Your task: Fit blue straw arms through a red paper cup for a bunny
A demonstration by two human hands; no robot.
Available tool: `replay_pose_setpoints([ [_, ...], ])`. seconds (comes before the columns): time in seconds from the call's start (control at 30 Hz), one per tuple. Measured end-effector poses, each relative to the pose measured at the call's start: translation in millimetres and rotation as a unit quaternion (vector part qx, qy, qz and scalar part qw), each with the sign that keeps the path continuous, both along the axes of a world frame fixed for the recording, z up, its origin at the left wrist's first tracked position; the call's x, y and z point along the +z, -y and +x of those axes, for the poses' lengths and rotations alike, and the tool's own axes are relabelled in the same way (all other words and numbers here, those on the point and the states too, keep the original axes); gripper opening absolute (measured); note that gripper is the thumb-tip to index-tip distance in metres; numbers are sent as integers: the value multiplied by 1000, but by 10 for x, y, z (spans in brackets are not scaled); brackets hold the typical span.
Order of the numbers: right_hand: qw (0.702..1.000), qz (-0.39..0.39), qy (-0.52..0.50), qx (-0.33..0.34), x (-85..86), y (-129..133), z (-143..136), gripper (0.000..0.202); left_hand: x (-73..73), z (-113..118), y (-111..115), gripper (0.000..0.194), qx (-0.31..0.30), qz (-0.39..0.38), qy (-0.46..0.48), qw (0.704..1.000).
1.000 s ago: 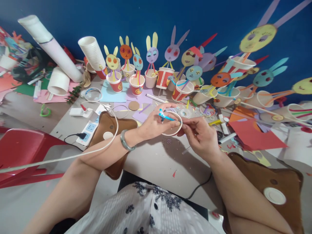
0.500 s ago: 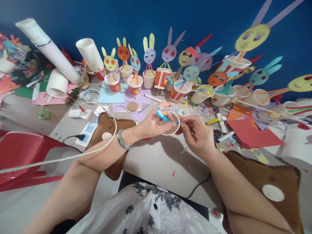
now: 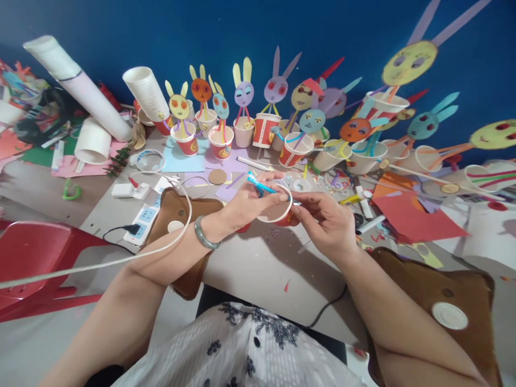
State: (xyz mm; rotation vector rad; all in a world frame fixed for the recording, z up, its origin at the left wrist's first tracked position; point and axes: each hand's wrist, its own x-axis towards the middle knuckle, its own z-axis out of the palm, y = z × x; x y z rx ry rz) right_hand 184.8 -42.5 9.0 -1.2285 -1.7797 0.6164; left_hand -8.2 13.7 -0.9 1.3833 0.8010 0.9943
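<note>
The held cup looks like thin paper, with a smooth pale rim and a printed red outside; the blue strip in it has a slight sheen, its material hard to tell. The bracelet is hard, smooth and polished, like stone. Matt coloured paper makes up the rabbit face and the red sheet. The power strip is smooth white plastic, the chair glossy red plastic. The brown cushion looks like soft, matt cloth; the shirt is light patterned cloth. The tabletop is smooth with a dull sheen, the wall flat and matt.
</note>
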Motion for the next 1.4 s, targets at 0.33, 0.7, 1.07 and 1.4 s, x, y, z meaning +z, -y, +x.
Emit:
replay_pose_setpoints([
  [0.33,997,30,69,20,-11,-45,38,49,-66,24,-38,39,-44,-129,59,989],
  [0.7,992,-42,-113,29,-137,-71,-76,49,-73,-1,19,33,32,85,-55,994],
  [1.07,990,-69,-106,-61,-307,-95,-103,14,-144,52,65,22,52,227,-173,957],
  [1.4,983,-63,-152,-78,-216,-87,-138,12,-66,4,42,17,47,313,-276,908],
])
